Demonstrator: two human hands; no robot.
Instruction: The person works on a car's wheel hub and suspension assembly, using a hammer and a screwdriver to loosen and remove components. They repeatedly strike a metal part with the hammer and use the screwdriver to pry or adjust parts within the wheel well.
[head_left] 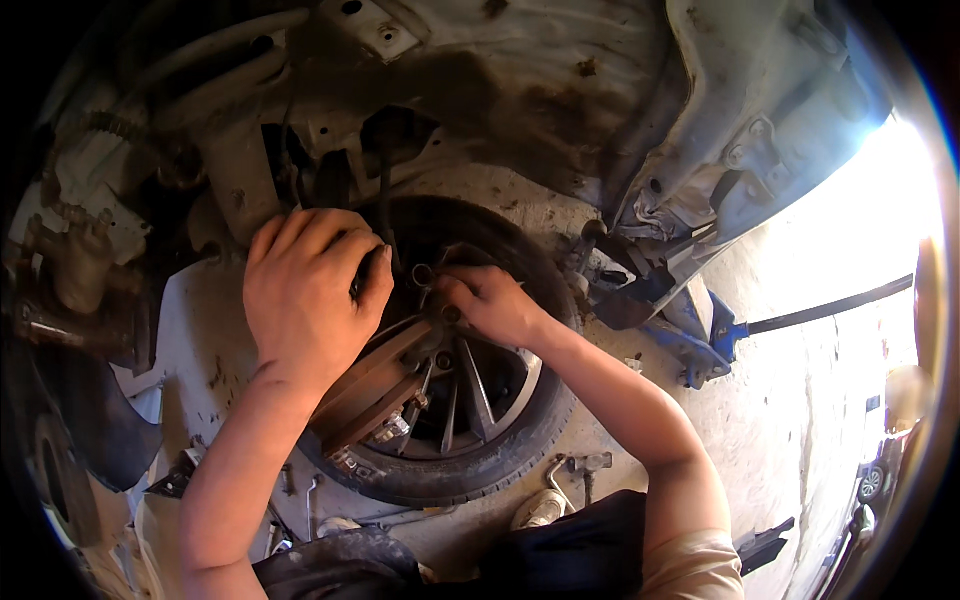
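The right hand [492, 305] has its thumb and forefinger pinched together on a ring-ended metal tool [423, 284], whose ring stands out just past the fingertips toward the left; the hand covers the rest of it, so its full shape cannot be told. The tool is near the middle of the view, above the upper end of a rusty brown brake disc [365, 388] seen nearly edge-on. The left hand [312, 290] is beside it, back turned up, fingers bent over and thumb pointing upward; its palm is out of sight, so I cannot tell whether it is clamped on anything. A dark upright rod [386, 185] runs down just beyond this hand. A bright metal fitting [390, 429] sits at the lower edge of the disc. Beneath all this a wheel with grey spokes [474, 385] and a black tyre [450, 482] lies flat on a pale floor [770, 430]. Near the tyre's lower edge a bent metal bar [557, 474] lies near a shoe [541, 510], and another slim tool [311, 505] lies farther left. The stained wheel arch [520, 85] curves overhead, and to the right stands a blue jack [700, 340] with a long black handle [830, 306] reaching toward the bright daylight
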